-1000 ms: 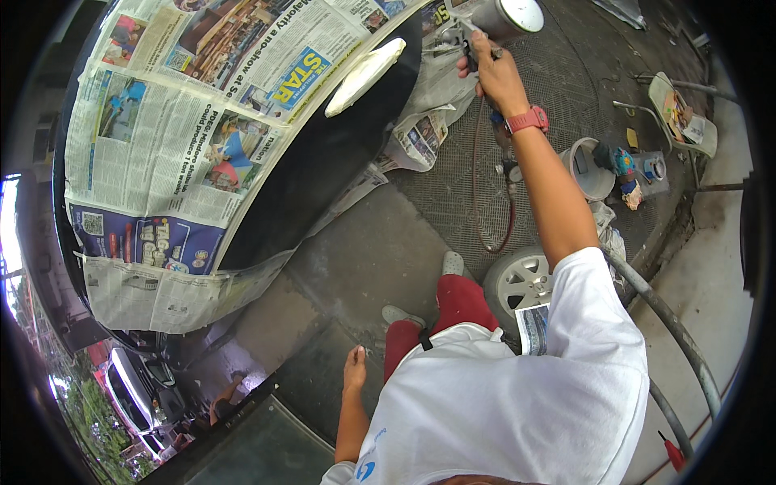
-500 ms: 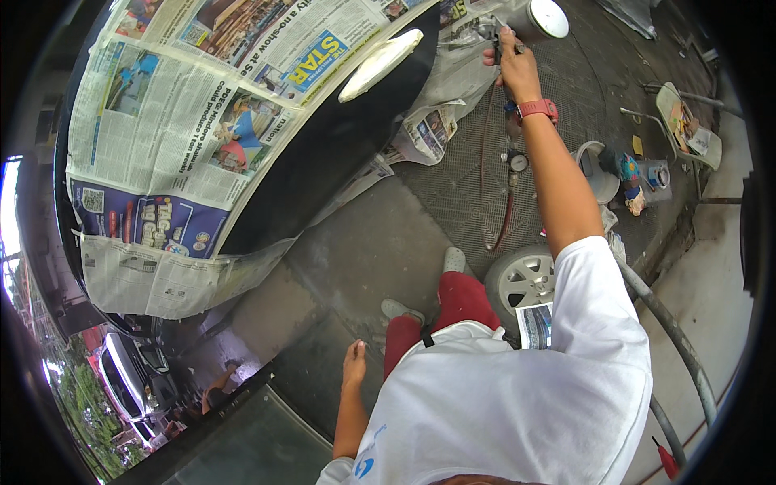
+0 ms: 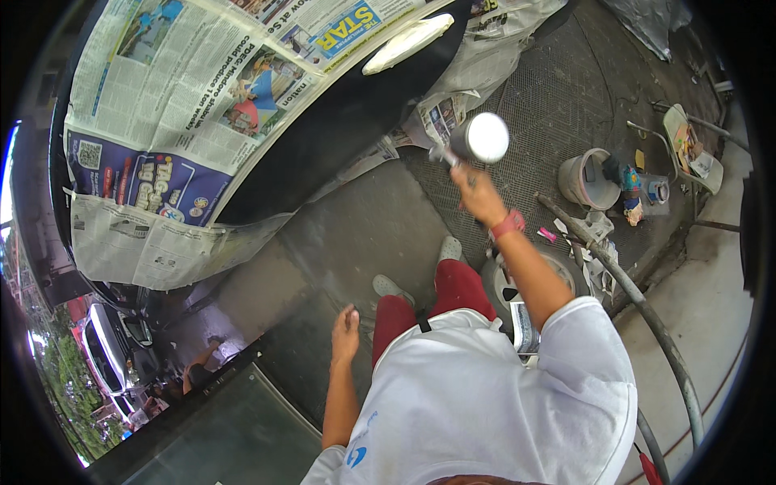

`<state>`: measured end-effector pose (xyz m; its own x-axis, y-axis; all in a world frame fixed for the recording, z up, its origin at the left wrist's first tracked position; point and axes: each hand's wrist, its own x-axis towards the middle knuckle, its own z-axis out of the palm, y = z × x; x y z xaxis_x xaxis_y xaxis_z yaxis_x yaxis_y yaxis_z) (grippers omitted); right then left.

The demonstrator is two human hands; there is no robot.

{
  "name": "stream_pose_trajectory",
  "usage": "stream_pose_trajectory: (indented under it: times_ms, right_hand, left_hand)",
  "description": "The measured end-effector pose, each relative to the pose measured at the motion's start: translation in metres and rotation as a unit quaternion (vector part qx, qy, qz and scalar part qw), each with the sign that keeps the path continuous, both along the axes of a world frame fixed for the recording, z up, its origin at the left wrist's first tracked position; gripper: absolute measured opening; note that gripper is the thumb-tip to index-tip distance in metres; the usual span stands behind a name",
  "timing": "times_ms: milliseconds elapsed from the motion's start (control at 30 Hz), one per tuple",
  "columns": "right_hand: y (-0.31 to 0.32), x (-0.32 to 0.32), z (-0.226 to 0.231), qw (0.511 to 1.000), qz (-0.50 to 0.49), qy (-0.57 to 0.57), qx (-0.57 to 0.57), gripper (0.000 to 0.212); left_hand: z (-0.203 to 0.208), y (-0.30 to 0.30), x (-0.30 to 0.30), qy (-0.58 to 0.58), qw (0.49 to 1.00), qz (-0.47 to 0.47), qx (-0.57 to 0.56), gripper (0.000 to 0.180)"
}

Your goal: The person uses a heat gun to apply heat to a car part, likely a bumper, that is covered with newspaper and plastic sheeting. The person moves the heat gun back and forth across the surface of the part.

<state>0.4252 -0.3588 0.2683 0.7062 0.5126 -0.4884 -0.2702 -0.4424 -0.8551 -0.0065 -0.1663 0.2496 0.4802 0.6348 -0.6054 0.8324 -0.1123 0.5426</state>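
Note:
My right hand [image 3: 478, 194] is closed round the grip of a spray gun [image 3: 443, 152] with a round paint cup [image 3: 487, 137] on it, whose white top faces up. The gun is held out in front of me, off the right edge of a dark glossy car panel [image 3: 339, 121]. Newspaper [image 3: 174, 105] is taped over much of the panel, and a pale elongated masked piece [image 3: 408, 44] stands out near its upper edge. My left hand [image 3: 345, 331] hangs at my side, its fingers loosely bent, with nothing visible in it.
A wheel [image 3: 517, 279] lies by my right leg, partly under my arm. Farther right are a bucket [image 3: 590, 179], a curved metal pipe [image 3: 638, 299] and a chair [image 3: 687, 149] with things on it. A dark glass panel [image 3: 218, 428] is at lower left.
My right hand has drawn the spray gun back toward me, down and left from the far upper right. My left hand has moved slightly, staying low at my side.

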Motion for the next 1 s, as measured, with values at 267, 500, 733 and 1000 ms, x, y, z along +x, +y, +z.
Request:
stream_pose_trajectory:
  times_ms: [267,500,733,1000]
  right_hand:
    - [-0.016,-0.163,-0.066,0.974,0.069,-0.215,0.018,0.058]
    - [-0.031,-0.205,-0.045,0.966,-0.045,-0.241,-0.079,0.049]
    - [-0.071,-0.231,-0.045,0.919,-0.205,-0.311,-0.133,0.054]
    - [-0.106,-0.227,-0.032,0.882,-0.305,-0.323,-0.155,0.053]
  left_hand:
    - [0.223,0.031,0.171,-0.546,0.764,0.015,0.345,0.056]
    - [0.385,0.073,0.134,-0.776,0.486,-0.065,0.397,0.068]
    - [0.382,0.046,0.146,-0.827,0.511,-0.047,0.227,0.088]
    - [0.368,0.017,0.205,-0.789,0.570,-0.122,0.192,0.083]
